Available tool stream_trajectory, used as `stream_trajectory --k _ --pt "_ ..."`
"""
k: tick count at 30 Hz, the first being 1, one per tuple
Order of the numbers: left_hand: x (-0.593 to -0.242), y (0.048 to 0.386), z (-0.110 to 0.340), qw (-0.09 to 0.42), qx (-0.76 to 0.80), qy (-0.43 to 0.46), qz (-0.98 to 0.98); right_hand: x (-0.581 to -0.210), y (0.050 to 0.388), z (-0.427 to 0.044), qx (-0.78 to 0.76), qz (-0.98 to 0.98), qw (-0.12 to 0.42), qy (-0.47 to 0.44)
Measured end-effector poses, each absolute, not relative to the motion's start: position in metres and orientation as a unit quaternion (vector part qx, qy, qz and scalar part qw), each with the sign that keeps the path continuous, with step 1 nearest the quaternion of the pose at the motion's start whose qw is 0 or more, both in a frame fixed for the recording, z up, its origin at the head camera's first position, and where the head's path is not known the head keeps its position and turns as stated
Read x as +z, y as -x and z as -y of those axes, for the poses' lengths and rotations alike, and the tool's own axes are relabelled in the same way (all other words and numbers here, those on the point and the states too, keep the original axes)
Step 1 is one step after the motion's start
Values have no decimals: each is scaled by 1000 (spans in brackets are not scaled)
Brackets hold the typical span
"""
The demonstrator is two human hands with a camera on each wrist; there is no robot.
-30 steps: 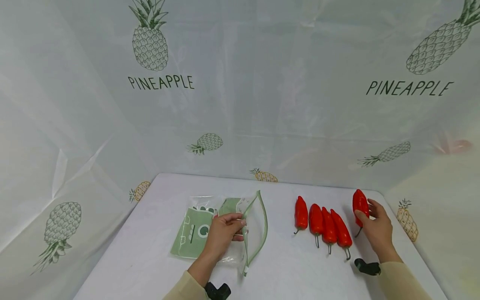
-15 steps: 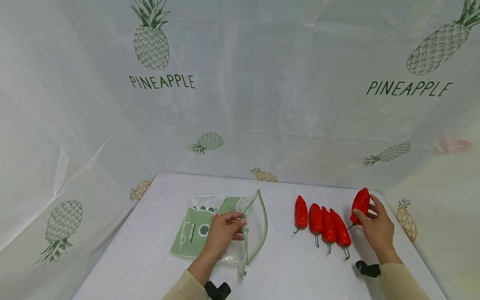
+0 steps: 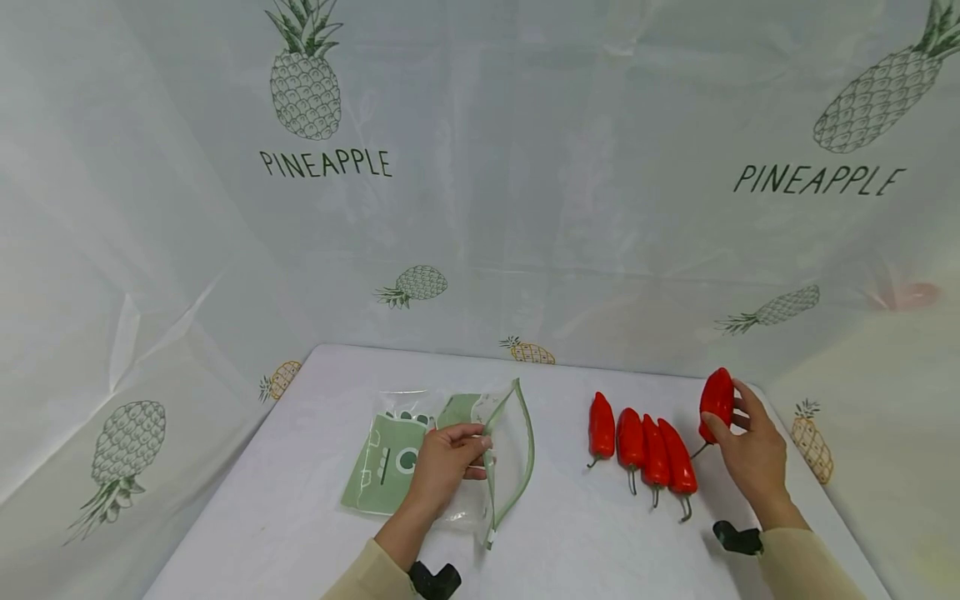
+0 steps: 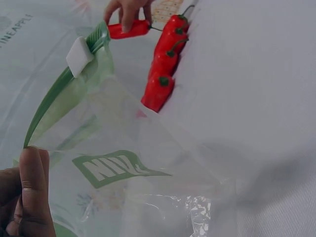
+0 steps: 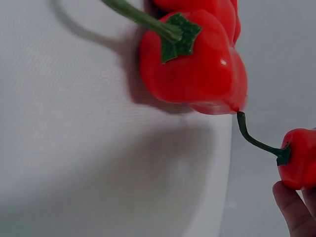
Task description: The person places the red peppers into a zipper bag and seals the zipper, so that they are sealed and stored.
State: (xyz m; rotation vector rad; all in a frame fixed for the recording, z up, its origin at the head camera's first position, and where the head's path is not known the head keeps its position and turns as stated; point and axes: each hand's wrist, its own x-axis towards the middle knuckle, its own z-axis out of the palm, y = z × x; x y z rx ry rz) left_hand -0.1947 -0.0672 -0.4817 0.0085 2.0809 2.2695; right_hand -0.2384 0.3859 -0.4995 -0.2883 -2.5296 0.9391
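Note:
In the head view my left hand [image 3: 448, 467] pinches the green-edged rim of a clear zip bag [image 3: 512, 479], whose mouth gapes toward the right. A white slider [image 4: 80, 57] sits on that rim in the left wrist view. At the table's far right, my right hand [image 3: 752, 450] grips a red pepper [image 3: 717, 402] between thumb and fingers, raised off the surface with its stem hanging down. Left of it several red peppers [image 3: 655, 450] lie in a row, stems toward me. The right wrist view shows the held pepper [image 5: 300, 158] at its right edge.
A green printed cartoon face [image 3: 390, 467] shows on the bag beneath my left hand. The white table [image 3: 247, 533] has its back edge close to a hanging white sheet [image 3: 525, 208] printed with pineapples. Dark straps [image 3: 737, 537] cross both wrists.
My right hand has lifted the pepper slightly upward, and its tilt has varied. The rightmost peppers in the row have shifted slightly left. My left hand and the bag stay put.

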Motion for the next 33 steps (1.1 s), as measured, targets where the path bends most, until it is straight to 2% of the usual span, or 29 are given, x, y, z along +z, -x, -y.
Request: stream_trajectory --k 12,33 --pt "-480 193 69 32 737 -6 -675 -480 233 -362 340 905 250 45" --pt "-480 192 71 29 738 -9 -674 -479 220 -315 424 889 161 57"
